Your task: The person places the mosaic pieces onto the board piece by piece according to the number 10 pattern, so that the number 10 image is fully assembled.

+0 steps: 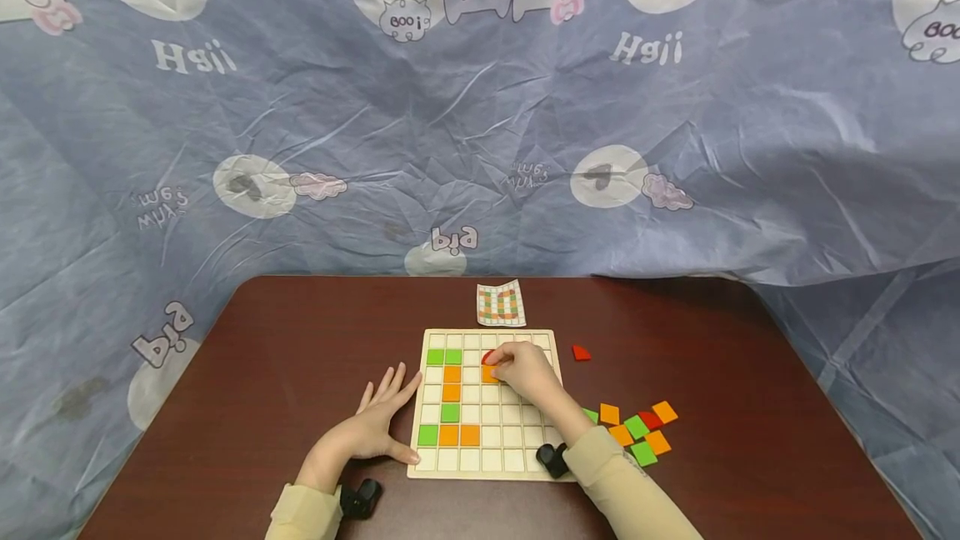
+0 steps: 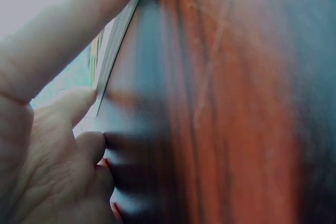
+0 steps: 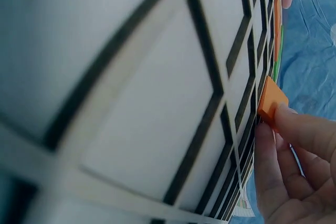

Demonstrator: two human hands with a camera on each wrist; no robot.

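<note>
Landmark: pale wooden square-grid board (image 1: 491, 437), lying flat on the dark reddish-brown tabletop (image 1: 300, 340).
Right hand: (image 1: 525, 369) over the far right part of the board, thumb and finger pinching one tile by its edge.
Pinched tile: thin orange square tile (image 1: 488, 376), at the board's far half near its middle column, tilted against the grid in the right wrist view; being square, it has no long axis.
Key relation: the tile lies at the right fingertips, just nearside of a red curved-edge piece (image 1: 487, 357) on the board; the right hand is the nearer, and seating appears to turn on levelling the tile within its cell.
Left hand: (image 1: 371, 432) fingers spread wide, holding nothing, thumb and forefinger touching the board's left edge.
Placed tiles: green and orange squares (image 1: 450, 412) in the board's left columns.
Loose pieces: orange, green and red (image 1: 657, 442), right of the board; a lone red quarter-round (image 1: 581, 353) lies farther back.
Patterned card: (image 1: 501, 305) just beyond the board's far edge.
</note>
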